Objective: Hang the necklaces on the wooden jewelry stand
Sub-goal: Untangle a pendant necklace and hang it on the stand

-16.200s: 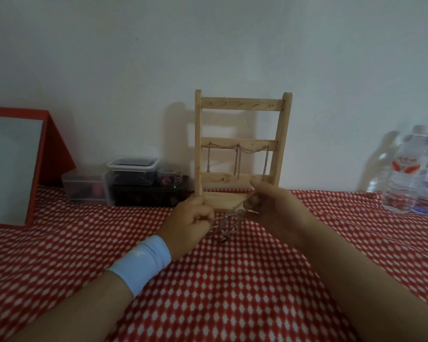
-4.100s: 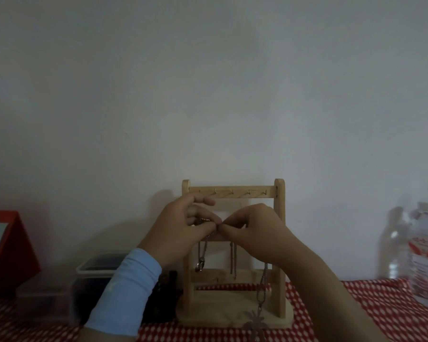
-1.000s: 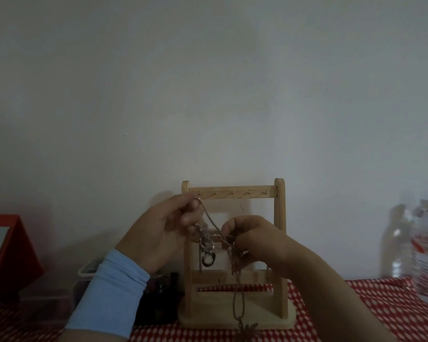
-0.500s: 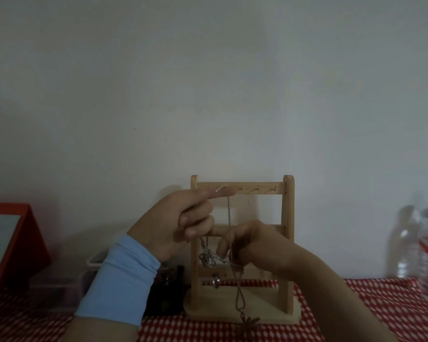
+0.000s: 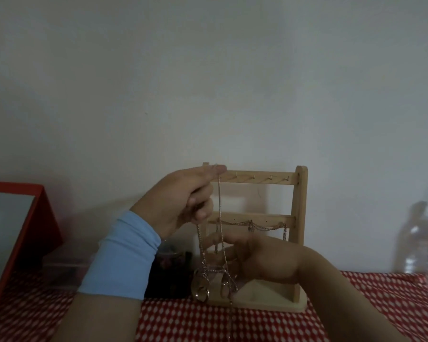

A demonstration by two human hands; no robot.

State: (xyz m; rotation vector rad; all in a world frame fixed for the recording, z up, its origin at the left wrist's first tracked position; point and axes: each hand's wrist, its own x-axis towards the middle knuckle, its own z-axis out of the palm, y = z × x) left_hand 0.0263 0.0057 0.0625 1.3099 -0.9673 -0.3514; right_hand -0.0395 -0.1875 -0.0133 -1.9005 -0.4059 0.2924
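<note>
left hand (image 5: 181, 201), raised: the grip pinches a thin necklace (image 5: 219, 206) at the tip of the extended index finger (image 5: 219, 169), with the lower fingers curled round a second strand of the same chain. the grip sits at the left end of the top rail (image 5: 257, 177) of the wooden jewelry stand (image 5: 299, 218). whether the chain has caught a hook cannot be told.

below the grip the chain falls as a long loop to a bunched tangle and a ring-shaped pendant (image 5: 201, 292), just in front of the stand's base (image 5: 269, 298). right hand (image 5: 262, 257), lower and right of the grip: blurred, fingers stretched out leftward behind the strands, nothing visibly pinched.

to seat the loop well, it seems best to keep one strand taut over the fingertip, carry it a little right to the nearest of the small hooks (image 5: 271, 177), and let the lower hand hold the slack clear.

likely obstruction: a second necklace (image 5: 260, 226), draped along the middle rail (image 5: 269, 218) below and right of the grip, could snag the hanging loop.

farther out: a light-blue cuff (image 5: 121, 255) on the left wrist; dark and clear containers (image 5: 168, 280) below left; a red-framed panel (image 5: 35, 230) well left; a water bottle (image 5: 423, 248) well right; red-and-white checked surface (image 5: 368, 307).
</note>
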